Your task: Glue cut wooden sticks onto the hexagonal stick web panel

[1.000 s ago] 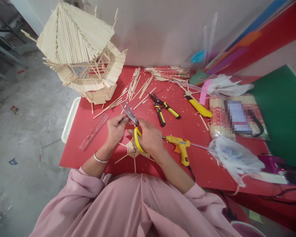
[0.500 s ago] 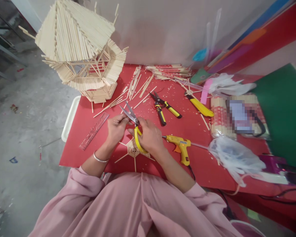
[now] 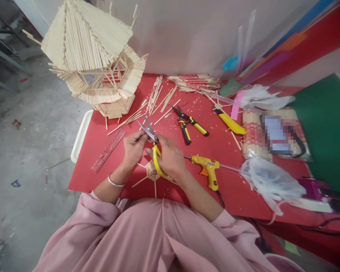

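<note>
My right hand [image 3: 170, 156] is closed on the yellow handles of a pair of scissors [image 3: 156, 160], whose blades point away to the upper left, parted at the tips. Beside the blades, my left hand [image 3: 135, 147] is closed in a pinch with the fingertips near the metal; what it pinches is too small to make out. Below both hands, a small web-like frame of thin sticks [image 3: 153, 174] lies on the red tabletop [image 3: 107, 181], partly covered by the right hand and the scissors.
A stick-built pavilion model [image 3: 93, 56] stands at the back left. Around the hands lie a clear ruler [image 3: 108, 151], loose sticks [image 3: 155, 96], pruning shears [image 3: 189, 124], a yellow glue gun [image 3: 206, 166] and a yellow-handled tool [image 3: 231, 121]. Packs of chopsticks [image 3: 255, 136] and a plastic bag [image 3: 269, 181] lie right.
The right hand and the scissors' handles have shifted very slightly to the left. The left hand stays in its pinch, and the things on the table lie as before.
</note>
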### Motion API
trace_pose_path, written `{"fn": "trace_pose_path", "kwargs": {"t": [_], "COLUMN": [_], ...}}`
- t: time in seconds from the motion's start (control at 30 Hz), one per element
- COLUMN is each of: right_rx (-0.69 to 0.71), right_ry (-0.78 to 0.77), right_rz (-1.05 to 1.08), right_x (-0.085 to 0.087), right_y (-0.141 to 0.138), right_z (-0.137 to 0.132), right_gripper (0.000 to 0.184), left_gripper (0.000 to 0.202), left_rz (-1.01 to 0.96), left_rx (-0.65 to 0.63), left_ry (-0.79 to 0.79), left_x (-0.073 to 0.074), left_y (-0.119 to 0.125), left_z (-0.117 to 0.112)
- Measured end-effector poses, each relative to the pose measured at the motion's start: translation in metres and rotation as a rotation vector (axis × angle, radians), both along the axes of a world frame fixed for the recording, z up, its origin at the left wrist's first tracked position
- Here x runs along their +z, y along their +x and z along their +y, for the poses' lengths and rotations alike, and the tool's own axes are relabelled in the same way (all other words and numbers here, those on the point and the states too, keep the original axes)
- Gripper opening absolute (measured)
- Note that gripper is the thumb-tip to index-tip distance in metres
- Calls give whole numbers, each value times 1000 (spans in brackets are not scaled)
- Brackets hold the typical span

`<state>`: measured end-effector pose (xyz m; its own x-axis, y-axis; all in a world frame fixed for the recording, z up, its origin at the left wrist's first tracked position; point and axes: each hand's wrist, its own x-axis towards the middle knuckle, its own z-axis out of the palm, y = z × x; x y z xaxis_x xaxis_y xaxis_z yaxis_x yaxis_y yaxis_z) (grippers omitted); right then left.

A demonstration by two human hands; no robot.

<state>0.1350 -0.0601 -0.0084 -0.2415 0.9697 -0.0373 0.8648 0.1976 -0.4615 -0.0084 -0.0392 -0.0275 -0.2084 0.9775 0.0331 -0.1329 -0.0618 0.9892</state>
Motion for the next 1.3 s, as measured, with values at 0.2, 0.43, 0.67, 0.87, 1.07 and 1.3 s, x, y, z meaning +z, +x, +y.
{"fn": "trace_pose_path", "kwargs": {"t": [0.2,0.43,0.67,0.87,1.07,1.3], "right_rx": [-30,-16,-5,24,52,0], "right_ry": [-78,-11,-9,-1,-22,-88], "right_rz": [-42,-83,-113,-75,-89,-137], "right_x": [2,4,5,5,8,7], "right_y": [-2,-1,0,2,1,-4], "right_z": [2,3,2,2,5,1], "right_gripper": [40,50,53,56,50,43], "left_gripper": [10,10,12,15,17,11], "left_rz": [-43,-31,52,82,155,40], "left_rx": [44,38,0,1,3,19], "left_ry": [-19,-18,-1,16,24,2], "left_x": [-4,1,4,2,-3,-6], "left_y": [1,1,-2,-1,-5,-2], "left_z": [0,0,0,1,2,3]}}
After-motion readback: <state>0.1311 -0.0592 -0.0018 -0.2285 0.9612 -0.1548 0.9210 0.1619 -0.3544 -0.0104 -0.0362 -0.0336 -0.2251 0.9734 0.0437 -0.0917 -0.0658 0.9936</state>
